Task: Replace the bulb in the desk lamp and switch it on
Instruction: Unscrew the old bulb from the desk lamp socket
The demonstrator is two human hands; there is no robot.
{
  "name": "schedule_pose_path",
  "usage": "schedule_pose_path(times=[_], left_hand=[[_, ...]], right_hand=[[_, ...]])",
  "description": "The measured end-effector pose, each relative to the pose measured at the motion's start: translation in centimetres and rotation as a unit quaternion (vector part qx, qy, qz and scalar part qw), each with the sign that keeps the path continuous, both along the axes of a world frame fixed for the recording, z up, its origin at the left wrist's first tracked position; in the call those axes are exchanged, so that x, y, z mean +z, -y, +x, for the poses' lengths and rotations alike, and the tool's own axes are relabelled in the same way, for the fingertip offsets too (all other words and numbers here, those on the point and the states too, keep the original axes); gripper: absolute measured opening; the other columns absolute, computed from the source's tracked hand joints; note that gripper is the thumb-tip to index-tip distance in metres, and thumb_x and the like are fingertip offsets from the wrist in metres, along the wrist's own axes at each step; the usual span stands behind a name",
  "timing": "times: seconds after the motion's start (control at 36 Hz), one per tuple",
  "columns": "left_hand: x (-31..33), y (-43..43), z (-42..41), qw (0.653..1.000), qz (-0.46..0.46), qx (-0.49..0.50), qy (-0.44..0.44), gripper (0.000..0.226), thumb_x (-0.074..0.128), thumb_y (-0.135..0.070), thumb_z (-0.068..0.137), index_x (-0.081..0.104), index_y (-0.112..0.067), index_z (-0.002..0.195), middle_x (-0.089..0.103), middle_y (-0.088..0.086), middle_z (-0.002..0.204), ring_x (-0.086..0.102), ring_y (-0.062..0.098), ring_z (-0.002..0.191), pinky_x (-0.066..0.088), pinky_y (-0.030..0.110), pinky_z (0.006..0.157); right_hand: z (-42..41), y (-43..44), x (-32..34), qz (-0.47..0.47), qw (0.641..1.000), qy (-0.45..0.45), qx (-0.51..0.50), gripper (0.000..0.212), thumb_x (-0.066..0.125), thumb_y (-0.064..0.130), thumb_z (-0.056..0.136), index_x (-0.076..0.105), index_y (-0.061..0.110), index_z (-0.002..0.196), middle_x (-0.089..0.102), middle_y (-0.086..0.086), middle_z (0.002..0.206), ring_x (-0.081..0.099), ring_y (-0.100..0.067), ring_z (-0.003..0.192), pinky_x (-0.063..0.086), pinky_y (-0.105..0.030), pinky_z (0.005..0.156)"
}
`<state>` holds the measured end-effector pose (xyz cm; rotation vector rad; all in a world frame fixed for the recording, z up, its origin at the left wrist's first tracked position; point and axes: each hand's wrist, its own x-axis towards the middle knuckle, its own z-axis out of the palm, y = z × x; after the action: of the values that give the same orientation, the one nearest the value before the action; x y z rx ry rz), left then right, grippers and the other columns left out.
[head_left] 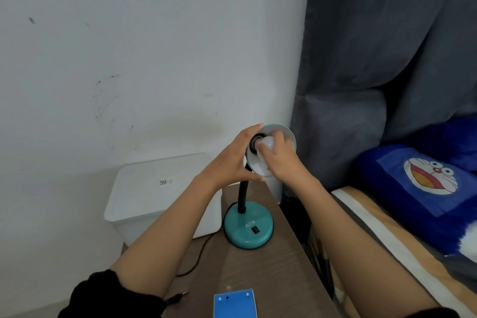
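Note:
A teal desk lamp stands on a brown table, its round base (248,230) carrying a black rocker switch (255,230). A black flexible neck (242,193) rises to the teal shade (290,137), which is turned toward me. My left hand (232,160) grips the shade's left rim. My right hand (278,160) is closed around a white bulb (267,143) seated at the dark socket (256,141) inside the shade. The bulb is unlit.
The lamp's dark cord (196,261) trails left to a loose plug (178,298) on the table (278,279). A blue box (235,304) lies at the near edge. A white lidded bin (154,196) stands left, a bed with a blue cartoon pillow (428,183) right, grey curtain (374,59) behind.

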<state>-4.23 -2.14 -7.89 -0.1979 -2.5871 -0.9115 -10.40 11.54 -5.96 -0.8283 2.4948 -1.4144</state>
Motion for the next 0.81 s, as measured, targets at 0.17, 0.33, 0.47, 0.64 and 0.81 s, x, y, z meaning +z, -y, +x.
schedule_pose_path(times=[0.17, 0.33, 0.47, 0.64, 0.81], left_hand=[[0.2, 0.7, 0.2, 1.0, -0.003, -0.009, -0.001, 0.111, 0.088, -0.029, 0.06, 0.018, -0.032, 0.145, 0.027, -0.021, 0.139, 0.032, -0.011, 0.126, 0.037, 0.014, 0.104], [0.0, 1.1, 0.5, 1.0, 0.015, -0.004, 0.006, 0.112, 0.089, -0.027, 0.059, 0.016, -0.043, 0.142, 0.028, -0.024, 0.14, 0.03, -0.021, 0.123, 0.034, 0.003, 0.1], [-0.1, 1.0, 0.7, 0.999, 0.035, -0.001, 0.012, 0.112, 0.088, -0.028, 0.061, 0.012, -0.049, 0.14, 0.027, -0.026, 0.14, 0.029, -0.016, 0.128, 0.033, 0.008, 0.105], [-0.1, 0.4, 0.7, 0.999, 0.044, -0.001, 0.025, 0.109, 0.087, -0.023, 0.063, 0.014, -0.048, 0.14, 0.026, -0.033, 0.135, 0.029, -0.022, 0.123, 0.034, 0.008, 0.103], [-0.1, 0.3, 1.0, 0.998, 0.048, 0.014, 0.024, 0.112, 0.088, -0.023, 0.061, 0.011, -0.057, 0.135, 0.026, -0.035, 0.138, 0.032, -0.014, 0.127, 0.036, 0.019, 0.106]], right_hand=[[0.2, -0.1, -0.4, 0.049, 0.989, -0.136, 0.024, 0.062, 0.065, 0.025, 0.08, 0.035, 0.028, 0.134, 0.032, -0.008, 0.133, 0.024, -0.028, 0.129, 0.033, -0.038, 0.104], [1.2, 0.5, -0.3, -0.001, 1.0, -0.01, -0.023, 0.053, 0.042, 0.043, 0.094, 0.028, 0.015, 0.137, 0.029, -0.016, 0.139, 0.041, -0.033, 0.123, 0.04, -0.042, 0.1], [1.1, 0.5, -0.5, 0.009, 0.997, -0.081, -0.005, 0.057, 0.058, 0.024, 0.087, 0.031, 0.024, 0.137, 0.033, -0.014, 0.138, 0.022, -0.03, 0.133, 0.028, -0.038, 0.106], [1.7, 1.0, -0.3, -0.001, 0.999, 0.016, -0.042, 0.057, 0.035, 0.05, 0.095, 0.026, 0.013, 0.138, 0.028, -0.022, 0.141, 0.042, -0.037, 0.124, 0.038, -0.043, 0.1], [1.4, 0.8, -0.1, 0.028, 0.999, -0.025, -0.036, 0.056, 0.057, 0.036, 0.088, 0.034, 0.012, 0.133, 0.034, -0.018, 0.134, 0.041, -0.034, 0.122, 0.042, -0.041, 0.1]])
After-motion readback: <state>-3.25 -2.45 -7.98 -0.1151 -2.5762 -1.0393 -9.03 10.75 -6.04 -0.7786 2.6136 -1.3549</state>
